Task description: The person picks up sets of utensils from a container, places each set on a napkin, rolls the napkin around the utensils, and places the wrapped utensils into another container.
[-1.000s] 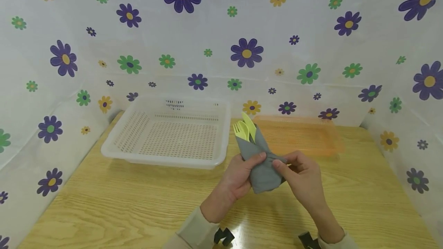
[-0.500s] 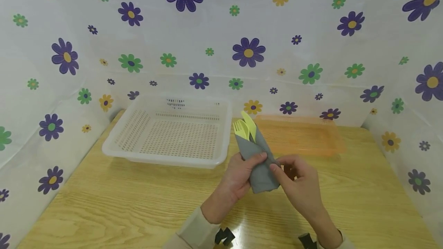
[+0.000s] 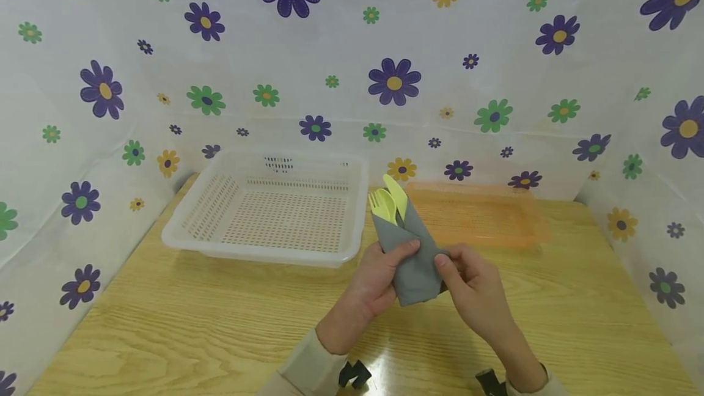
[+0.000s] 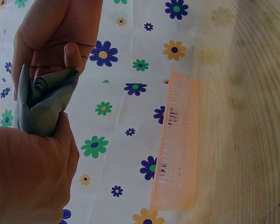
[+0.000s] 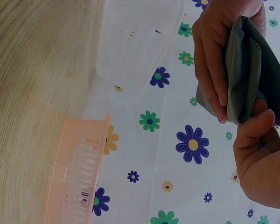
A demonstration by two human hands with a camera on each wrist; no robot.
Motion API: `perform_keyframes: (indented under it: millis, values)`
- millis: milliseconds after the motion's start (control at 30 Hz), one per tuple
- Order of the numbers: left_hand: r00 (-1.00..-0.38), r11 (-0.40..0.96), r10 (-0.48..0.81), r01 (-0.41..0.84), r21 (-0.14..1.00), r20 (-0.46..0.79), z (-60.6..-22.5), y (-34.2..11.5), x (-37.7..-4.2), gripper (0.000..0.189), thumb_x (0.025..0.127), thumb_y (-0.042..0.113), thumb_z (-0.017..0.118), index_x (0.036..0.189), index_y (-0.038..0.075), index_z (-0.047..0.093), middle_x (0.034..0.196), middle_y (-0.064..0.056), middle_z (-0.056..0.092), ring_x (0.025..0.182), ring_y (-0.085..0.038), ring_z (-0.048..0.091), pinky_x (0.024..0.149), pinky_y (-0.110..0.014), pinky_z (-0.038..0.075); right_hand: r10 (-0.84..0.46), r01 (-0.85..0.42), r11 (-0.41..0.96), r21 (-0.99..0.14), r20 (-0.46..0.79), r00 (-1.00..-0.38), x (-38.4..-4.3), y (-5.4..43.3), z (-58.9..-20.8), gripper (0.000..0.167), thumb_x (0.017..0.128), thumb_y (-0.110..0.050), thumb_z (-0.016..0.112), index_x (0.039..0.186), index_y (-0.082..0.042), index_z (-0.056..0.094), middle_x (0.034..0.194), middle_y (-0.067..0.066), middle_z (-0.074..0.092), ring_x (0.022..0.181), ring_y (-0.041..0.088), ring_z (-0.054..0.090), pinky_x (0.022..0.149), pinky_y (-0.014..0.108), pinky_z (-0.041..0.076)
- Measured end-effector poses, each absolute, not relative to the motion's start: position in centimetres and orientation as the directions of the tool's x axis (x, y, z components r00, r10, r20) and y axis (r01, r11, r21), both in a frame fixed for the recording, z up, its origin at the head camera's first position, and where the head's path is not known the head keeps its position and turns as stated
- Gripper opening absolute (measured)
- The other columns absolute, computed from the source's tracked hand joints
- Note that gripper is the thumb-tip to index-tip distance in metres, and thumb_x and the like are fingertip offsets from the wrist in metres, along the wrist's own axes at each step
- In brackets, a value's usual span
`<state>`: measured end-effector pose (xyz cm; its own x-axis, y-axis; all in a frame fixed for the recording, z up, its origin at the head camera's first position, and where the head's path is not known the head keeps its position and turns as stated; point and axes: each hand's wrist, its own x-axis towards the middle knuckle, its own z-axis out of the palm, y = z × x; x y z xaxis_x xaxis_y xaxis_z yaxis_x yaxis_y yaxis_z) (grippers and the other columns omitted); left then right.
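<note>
A grey cloth napkin (image 3: 415,271) is wrapped round a yellow-green fork (image 3: 379,205), spoon (image 3: 388,201) and knife (image 3: 397,193), whose upper ends stick out of its top. My left hand (image 3: 374,283) grips the bundle from the left, thumb across its front. On the right side, my right hand (image 3: 475,283) pinches the napkin's edge between thumb and fingers. From below, the right wrist view shows the folded layers of the napkin (image 5: 245,70) with the left hand's fingers (image 5: 212,65) along one side. The cutlery's lower parts are hidden in the cloth.
A white perforated basket (image 3: 264,255) stands at the back left of the wooden table (image 3: 220,322). At the back right lies a shallow orange basket (image 3: 478,240). White sheeting (image 3: 341,41) with printed flowers encloses the back and sides.
The right hand has drawn the loose napkin edge in round the bundle's right side, and the wrap looks narrower and smoother. The left hand's grip stays nearly the same.
</note>
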<state>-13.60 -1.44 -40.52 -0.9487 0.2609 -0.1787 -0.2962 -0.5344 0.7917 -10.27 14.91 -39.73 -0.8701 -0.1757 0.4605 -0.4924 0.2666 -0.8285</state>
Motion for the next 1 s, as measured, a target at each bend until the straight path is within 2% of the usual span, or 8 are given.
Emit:
perform_keyframes:
  millis: [200, 300, 400, 567, 667, 833, 933, 1000]
  values:
    - [-0.952, -0.528, 0.252, -0.285, 0.800, -0.173, -40.6, -1.5, -13.6, 0.027, 0.095, 0.009, 0.061, 0.119, 0.000, 0.053, 0.105, -0.003, 0.063, 0.098, -0.014, 0.064, 0.090, -0.032, 0.052, -0.233, -0.446, 0.190, -0.875, 0.401, -0.886, -10.3, 14.9, -39.8, 0.012, 0.104, -0.001, 0.045, 0.099, 0.005, 0.053, 0.070, 0.005, 0.063, 0.067, 0.007, 0.062, 0.061, 0.028, 0.056]
    - [-0.953, -0.517, 0.249, -0.280, 0.809, -0.171, -40.8, -1.5, -13.6, 0.029, 0.096, 0.010, 0.061, 0.121, -0.002, 0.052, 0.105, -0.003, 0.063, 0.098, -0.014, 0.065, 0.090, -0.032, 0.052, -0.241, -0.444, 0.172, -0.879, 0.400, -0.884, -10.3, 14.9, -39.9, 0.012, 0.104, -0.001, 0.043, 0.099, 0.005, 0.052, 0.060, 0.000, 0.052, 0.054, 0.004, 0.050, 0.057, 0.027, 0.052]
    - [-0.955, -0.512, 0.248, -0.274, 0.814, -0.165, -40.9, -1.5, -13.7, 0.031, 0.096, 0.009, 0.061, 0.123, -0.003, 0.052, 0.106, -0.004, 0.063, 0.099, -0.014, 0.064, 0.090, -0.032, 0.052, -0.243, -0.442, 0.163, -0.882, 0.399, -0.884, -10.3, 15.0, -40.0, 0.013, 0.105, -0.001, 0.041, 0.098, 0.004, 0.050, 0.052, -0.001, 0.038, 0.044, 0.007, 0.035, 0.049, 0.027, 0.044]
    - [-0.957, -0.508, 0.239, -0.267, 0.819, -0.164, -41.0, -1.5, -13.7, 0.034, 0.096, 0.010, 0.062, 0.124, -0.003, 0.051, 0.108, -0.004, 0.062, 0.101, -0.015, 0.063, 0.091, -0.032, 0.051, -0.204, -0.396, 0.076, -0.915, 0.374, -0.905, -10.4, 14.7, -40.2, 0.017, 0.106, -0.005, 0.040, 0.097, 0.006, 0.049, 0.050, 0.000, 0.038, 0.042, 0.007, 0.034, 0.040, 0.030, 0.034]
    - [-0.960, -0.499, 0.219, -0.264, 0.826, -0.174, -40.9, -1.5, -13.7, 0.035, 0.096, 0.011, 0.063, 0.125, -0.003, 0.051, 0.107, -0.004, 0.062, 0.100, -0.014, 0.063, 0.089, -0.031, 0.051, -0.127, -0.393, 0.023, -0.919, 0.388, -0.913, -10.4, 14.4, -40.3, 0.016, 0.104, -0.002, 0.044, 0.095, 0.008, 0.052, 0.052, 0.002, 0.041, 0.042, 0.007, 0.037, 0.038, 0.031, 0.034]
    - [-0.970, -0.485, 0.177, -0.236, 0.842, -0.169, -40.7, -1.6, -13.8, 0.036, 0.095, 0.011, 0.065, 0.125, -0.004, 0.052, 0.105, -0.003, 0.064, 0.097, -0.013, 0.065, 0.088, -0.031, 0.053, 0.026, -0.404, 0.170, -0.899, 0.413, -0.910, -10.3, 14.0, -40.4, 0.012, 0.099, 0.001, 0.054, 0.092, 0.005, 0.063, 0.064, 0.002, 0.055, 0.050, 0.010, 0.048, 0.045, 0.024, 0.042]
    - [-0.975, -0.470, 0.167, -0.207, 0.858, -0.144, -40.7, -1.8, -13.7, 0.037, 0.094, 0.010, 0.066, 0.125, -0.004, 0.053, 0.105, -0.004, 0.064, 0.097, -0.014, 0.066, 0.088, -0.031, 0.053, 0.062, -0.350, 0.272, -0.896, 0.379, -0.923, -10.2, 13.9, -40.3, 0.013, 0.100, -0.002, 0.055, 0.092, 0.003, 0.064, 0.070, 0.003, 0.056, 0.056, 0.011, 0.049, 0.049, 0.024, 0.043]
    - [-0.980, -0.452, 0.153, -0.181, 0.874, -0.123, -40.7, -1.9, -13.6, 0.037, 0.093, 0.010, 0.067, 0.125, -0.005, 0.054, 0.105, -0.004, 0.065, 0.096, -0.014, 0.066, 0.086, -0.032, 0.054, 0.067, -0.286, 0.275, -0.918, 0.315, -0.947, -10.3, 13.9, -40.3, 0.014, 0.101, -0.005, 0.053, 0.094, 0.004, 0.063, 0.071, 0.005, 0.056, 0.055, 0.011, 0.049, 0.049, 0.025, 0.043]
